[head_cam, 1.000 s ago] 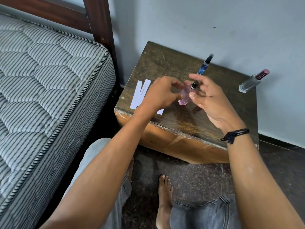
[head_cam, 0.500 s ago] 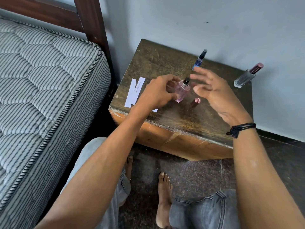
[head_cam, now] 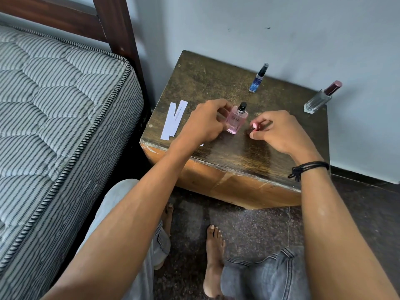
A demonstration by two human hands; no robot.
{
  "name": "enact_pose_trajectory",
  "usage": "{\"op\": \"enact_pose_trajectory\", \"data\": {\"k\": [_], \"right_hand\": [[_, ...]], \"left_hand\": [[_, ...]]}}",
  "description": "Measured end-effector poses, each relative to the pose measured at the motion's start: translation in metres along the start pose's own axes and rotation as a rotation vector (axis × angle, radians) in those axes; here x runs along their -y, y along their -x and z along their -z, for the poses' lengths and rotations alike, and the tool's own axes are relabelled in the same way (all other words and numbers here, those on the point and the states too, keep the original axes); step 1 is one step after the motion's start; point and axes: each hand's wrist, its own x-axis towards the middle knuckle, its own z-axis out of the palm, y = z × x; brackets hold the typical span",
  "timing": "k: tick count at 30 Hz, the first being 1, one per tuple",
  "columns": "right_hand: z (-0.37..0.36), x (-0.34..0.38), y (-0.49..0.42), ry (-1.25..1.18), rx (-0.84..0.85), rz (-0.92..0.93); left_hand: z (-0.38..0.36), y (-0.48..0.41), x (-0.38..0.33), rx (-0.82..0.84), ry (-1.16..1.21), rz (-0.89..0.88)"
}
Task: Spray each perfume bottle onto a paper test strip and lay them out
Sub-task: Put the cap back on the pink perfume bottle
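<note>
A pink perfume bottle [head_cam: 236,122] with a bare black sprayer stands upright on the dark wooden table [head_cam: 207,83]. My left hand [head_cam: 205,123] grips it from the left side. Just right of the bottle, my right hand [head_cam: 278,133] pinches the small pink cap [head_cam: 256,126] down at the tabletop. Several white paper test strips [head_cam: 174,121] lie at the table's left edge, partly hidden under my left hand.
A slim blue bottle [head_cam: 257,80] stands at the back of the table. A clear bottle with a maroon cap [head_cam: 318,100] stands at the back right corner. A striped mattress [head_cam: 54,126] lies to the left, and a pale wall stands behind.
The pink bottle was lowered onto the table and stays in my left hand. My right hand opened above the cap lying on the table, then came down and pinched it.
</note>
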Motion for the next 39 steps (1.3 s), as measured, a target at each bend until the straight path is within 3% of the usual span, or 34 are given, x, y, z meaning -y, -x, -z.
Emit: {"op": "enact_pose_trajectory", "data": {"k": [7, 14, 39], "right_hand": [[0.01, 0.011, 0.011, -0.422, -0.249, 0.204], [0.006, 0.013, 0.009, -0.613, -0.291, 0.367], [-0.01, 0.015, 0.0, -0.421, -0.263, 0.411]], "left_hand": [[0.0, 0.0, -0.001, -0.006, 0.002, 0.007], [-0.001, 0.001, -0.001, -0.025, 0.001, 0.01], [-0.004, 0.0, -0.002, -0.002, -0.021, -0.009]]}}
